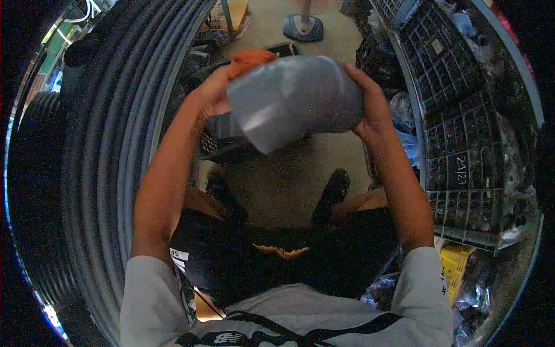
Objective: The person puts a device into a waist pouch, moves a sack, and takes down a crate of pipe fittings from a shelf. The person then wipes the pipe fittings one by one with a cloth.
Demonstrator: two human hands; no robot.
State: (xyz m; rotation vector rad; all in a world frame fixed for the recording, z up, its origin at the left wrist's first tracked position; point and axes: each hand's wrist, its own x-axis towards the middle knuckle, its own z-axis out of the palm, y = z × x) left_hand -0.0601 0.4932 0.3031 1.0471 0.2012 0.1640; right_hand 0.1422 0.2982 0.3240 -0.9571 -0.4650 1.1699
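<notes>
Nearest the camera, the wearer's grey shirt [150,295] is crossed by a black strap [370,328]; dark shorts [214,248] cover the thighs. Both forearms extend forward. The left hand [214,92] grips the left end of a glossy grey curved panel [303,98], with a bright orange cloth [252,56] at its fingers. The right hand [374,110] is closed around the panel's opposite end, thumb on the near side. The panel is held raised between the two hands, over the floor [272,188], its lower left corner tilted toward the wearer. Its material cannot be determined.

Low at the right lies a yellow plastic item [455,266] with dark lettering. Dark footwear [336,188] rests on the floor below the panel. A black crate [222,153] stands beyond, partly hidden by the panel. Black ribbed tubing [139,87] lines the left side; black gridded crates [462,173], one bearing white handwritten characters, line the right. Farthest off, a dark pedestal base [303,30] stands on the floor.
</notes>
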